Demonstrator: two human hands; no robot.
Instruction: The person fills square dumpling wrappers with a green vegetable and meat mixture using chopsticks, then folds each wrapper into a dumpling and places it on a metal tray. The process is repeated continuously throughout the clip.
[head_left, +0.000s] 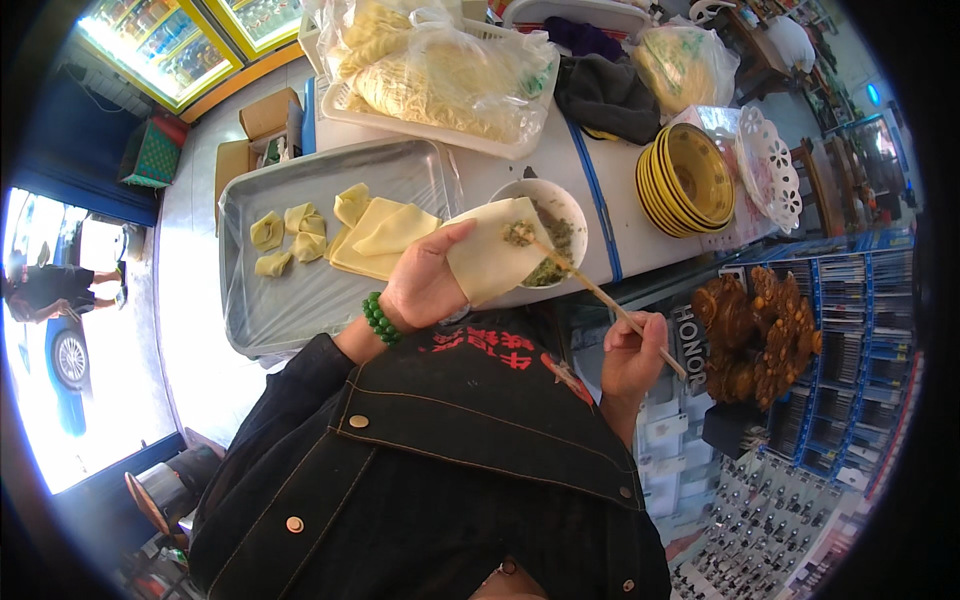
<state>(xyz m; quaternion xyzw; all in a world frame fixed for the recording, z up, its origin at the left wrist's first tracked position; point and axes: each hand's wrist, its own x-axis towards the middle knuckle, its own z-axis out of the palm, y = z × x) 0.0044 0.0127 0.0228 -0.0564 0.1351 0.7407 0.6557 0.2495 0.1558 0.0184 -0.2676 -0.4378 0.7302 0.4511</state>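
Observation:
On my left hand (427, 277) lies a sheet of dough wrapper (487, 259), its near edge under my thumb; a green bead bracelet circles that wrist. My right hand (634, 352) grips a thin wooden stick (600, 294), perhaps chopsticks, whose tip touches a dab of minced filling (517, 232) on the wrapper. Partly behind the wrapper is a white bowl (579, 217) with greenish filling. To the left, a plastic-lined metal tray (300, 330) holds a stack of wrappers (367, 240) and several folded dumplings (306, 219).
Bagged noodles (420, 90) fill a white plastic basket (457, 142) beyond the tray. Dark cloth (607, 94), stacked yellow bowls (686, 180) and a white openwork plate (769, 169) stand right of the white bowl. A carved wooden ornament (757, 337) is at the right. A person (52, 292) stands outside, far left.

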